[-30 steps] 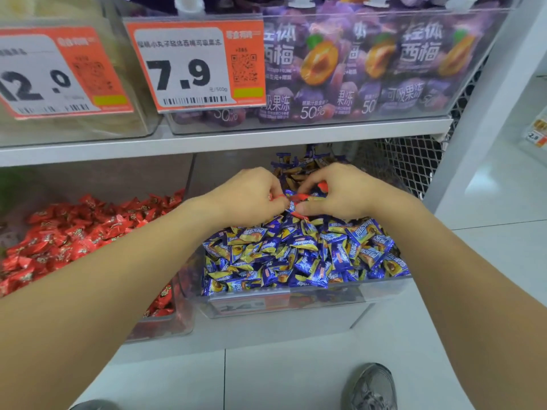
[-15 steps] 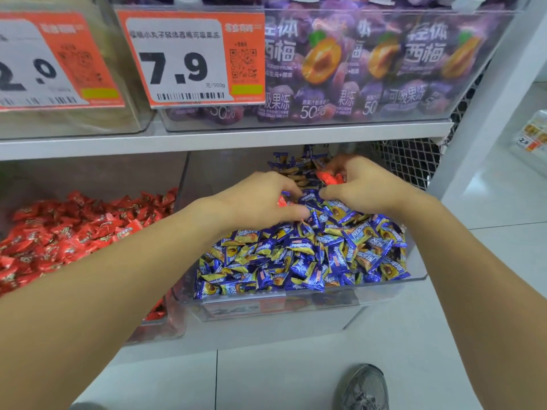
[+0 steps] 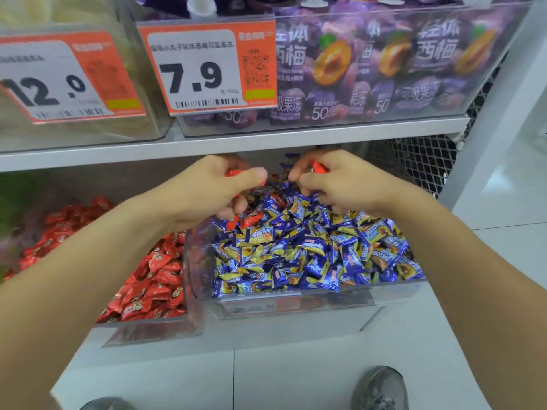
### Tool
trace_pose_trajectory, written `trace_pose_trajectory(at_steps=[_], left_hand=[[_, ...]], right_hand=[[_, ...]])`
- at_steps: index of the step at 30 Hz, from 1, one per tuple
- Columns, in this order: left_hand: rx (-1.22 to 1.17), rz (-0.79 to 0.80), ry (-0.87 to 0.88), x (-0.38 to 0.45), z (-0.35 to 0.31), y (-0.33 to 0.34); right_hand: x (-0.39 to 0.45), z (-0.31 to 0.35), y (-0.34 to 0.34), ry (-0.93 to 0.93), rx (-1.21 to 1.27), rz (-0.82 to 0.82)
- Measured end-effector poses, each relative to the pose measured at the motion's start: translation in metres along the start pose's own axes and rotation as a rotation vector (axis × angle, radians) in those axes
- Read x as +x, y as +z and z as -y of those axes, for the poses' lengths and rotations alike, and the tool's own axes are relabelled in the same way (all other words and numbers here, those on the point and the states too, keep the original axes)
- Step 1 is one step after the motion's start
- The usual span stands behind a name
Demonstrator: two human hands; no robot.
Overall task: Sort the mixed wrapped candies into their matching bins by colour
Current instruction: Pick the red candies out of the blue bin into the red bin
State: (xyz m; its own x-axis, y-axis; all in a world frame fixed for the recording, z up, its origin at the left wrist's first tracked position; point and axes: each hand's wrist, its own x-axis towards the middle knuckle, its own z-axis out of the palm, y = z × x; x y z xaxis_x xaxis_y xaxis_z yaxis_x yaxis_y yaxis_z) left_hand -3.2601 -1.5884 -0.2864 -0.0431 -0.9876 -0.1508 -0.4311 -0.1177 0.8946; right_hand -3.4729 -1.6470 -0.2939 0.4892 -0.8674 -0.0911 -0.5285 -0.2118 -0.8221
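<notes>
A clear bin [image 3: 296, 303] on the lower shelf is heaped with blue and yellow wrapped candies [image 3: 310, 250]. A few red candies [image 3: 251, 218] lie among them at the back left. My left hand [image 3: 213, 193] hovers over that corner and grips red candies [image 3: 233, 173] in its curled fingers. My right hand [image 3: 334, 184] is over the back of the heap, fingers curled round a red candy [image 3: 318, 167]. To the left stands a second clear bin [image 3: 148, 327] filled with red wrapped candies [image 3: 154, 276].
The upper shelf [image 3: 266, 140] holds a clear bin of purple jelly pouches [image 3: 384, 63] with orange price tags [image 3: 207, 66] in front. Wire mesh [image 3: 423, 161] backs the shelf at right. My shoes [image 3: 381, 389] stand on the white floor below.
Both hands have lifted a little from the blue heap and drawn apart, each still holding red candy. The view has tilted slightly.
</notes>
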Motion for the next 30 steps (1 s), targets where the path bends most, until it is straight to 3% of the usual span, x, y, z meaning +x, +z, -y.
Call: trace_pose_trajectory(at_steps=[3,7,10,13,16,19,24,27,30], left_hand=[[0.027,-0.041,0.007,-0.025,0.009,-0.016],[0.197,-0.27,0.096,-0.063,0.03,-0.052],[0.42,-0.252,0.008,-0.077,0.053,-0.081],[0.375,-0.231,-0.111,-0.081,0.079,-0.101],[0.22,-0.237,-0.074,-0.083,0.092,-0.11],[0.295,-0.268,-0.011,-0.083,0.097,-0.119],[0.364,-0.427,0.133,-0.08,0.079,-0.104],[0.349,-0.442,0.257,-0.073,0.053,-0.079],[0.457,-0.249,0.372,-0.055,0.023,-0.048]], right_hand=[[-0.002,0.021,0.029,-0.103,-0.039,0.061],[0.001,0.067,0.074,-0.157,0.041,0.165],[0.009,0.099,0.106,-0.194,0.056,0.27],[0.024,0.109,0.137,-0.307,-0.165,0.22],[0.041,0.103,0.158,-0.392,-0.391,0.207],[0.051,0.101,0.151,-0.441,-0.406,0.14],[0.06,0.073,0.106,-0.213,-0.598,-0.019],[0.063,0.045,0.085,-0.026,-0.799,0.182],[0.058,0.022,0.073,0.074,-0.813,0.309]])
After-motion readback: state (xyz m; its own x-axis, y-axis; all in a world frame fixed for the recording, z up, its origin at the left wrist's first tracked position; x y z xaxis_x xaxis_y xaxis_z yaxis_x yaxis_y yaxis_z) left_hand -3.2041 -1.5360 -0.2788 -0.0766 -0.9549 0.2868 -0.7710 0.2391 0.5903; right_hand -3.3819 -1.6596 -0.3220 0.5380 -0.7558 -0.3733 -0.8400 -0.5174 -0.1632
